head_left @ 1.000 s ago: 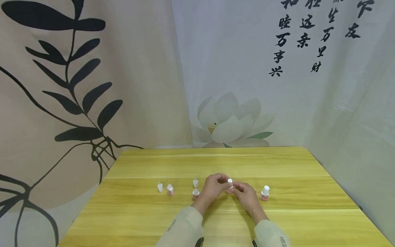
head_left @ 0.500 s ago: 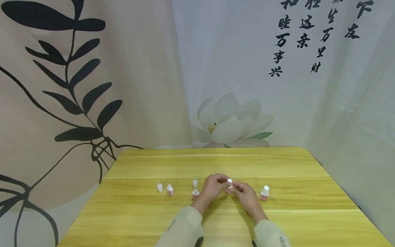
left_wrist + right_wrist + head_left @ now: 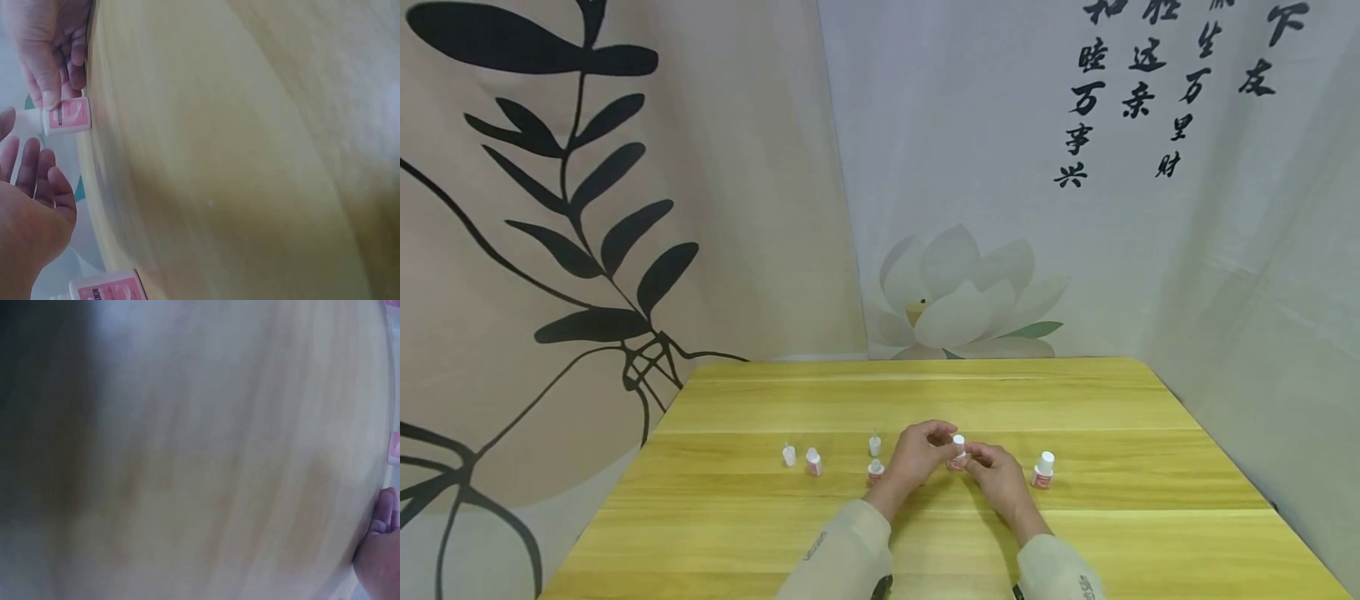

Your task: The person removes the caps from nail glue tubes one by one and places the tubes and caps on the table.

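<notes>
A small white bottle with a pink label (image 3: 67, 117) stands upright on the table between the two hands, its white cap (image 3: 958, 440) on top. The left hand (image 3: 919, 454) pinches this cap with thumb and finger; other fingers are spread in the left wrist view. From the other side, the right hand (image 3: 1002, 482) grips the bottle body, its thumb on the label. Just left of the left wrist is a second bottle (image 3: 876, 473), partly covered by the forearm. In the right wrist view, only part of the right hand (image 3: 381, 550) shows at the edge.
Behind the second bottle sits a loose white cap (image 3: 875, 446) with a thin tip upward. Further left are another bottle (image 3: 814, 462) and another loose cap (image 3: 788, 455). A capped bottle (image 3: 1043, 469) stands right of the right hand. The wooden table (image 3: 1120, 400) meets a printed curtain behind.
</notes>
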`<action>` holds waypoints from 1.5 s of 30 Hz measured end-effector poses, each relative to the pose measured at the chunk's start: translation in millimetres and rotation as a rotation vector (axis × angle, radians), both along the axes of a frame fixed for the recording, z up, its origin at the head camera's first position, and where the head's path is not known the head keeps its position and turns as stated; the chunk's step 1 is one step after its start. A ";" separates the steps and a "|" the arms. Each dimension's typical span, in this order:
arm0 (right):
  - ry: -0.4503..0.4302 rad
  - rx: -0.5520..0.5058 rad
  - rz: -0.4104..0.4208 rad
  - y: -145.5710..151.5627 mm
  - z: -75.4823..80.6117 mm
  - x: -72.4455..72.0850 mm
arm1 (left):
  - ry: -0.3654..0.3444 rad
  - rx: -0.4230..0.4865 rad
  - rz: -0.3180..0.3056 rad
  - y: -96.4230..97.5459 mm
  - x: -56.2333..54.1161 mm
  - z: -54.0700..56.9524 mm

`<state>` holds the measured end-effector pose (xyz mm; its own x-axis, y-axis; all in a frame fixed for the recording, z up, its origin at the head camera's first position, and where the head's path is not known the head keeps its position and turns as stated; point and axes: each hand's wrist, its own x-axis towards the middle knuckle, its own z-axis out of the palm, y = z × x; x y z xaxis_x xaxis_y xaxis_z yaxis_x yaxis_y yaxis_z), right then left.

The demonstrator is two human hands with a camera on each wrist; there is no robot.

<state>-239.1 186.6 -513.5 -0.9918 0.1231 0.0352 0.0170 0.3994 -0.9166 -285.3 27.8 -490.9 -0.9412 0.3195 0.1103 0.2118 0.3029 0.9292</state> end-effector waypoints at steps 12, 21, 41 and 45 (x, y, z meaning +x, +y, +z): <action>0.013 0.004 -0.003 -0.4 0.3 -0.1 | -0.002 0.003 -0.006 1.0 -0.6 1.0; 0.019 0.007 -0.009 0.5 -0.4 -1.0 | -0.017 0.022 0.000 1.2 0.9 1.1; 0.064 0.027 -0.010 -0.6 -0.7 0.1 | -0.019 -0.008 -0.014 1.2 -0.7 0.8; 0.073 0.030 -0.007 -0.2 -1.5 -0.8 | -0.028 0.010 -0.008 2.5 -0.2 0.6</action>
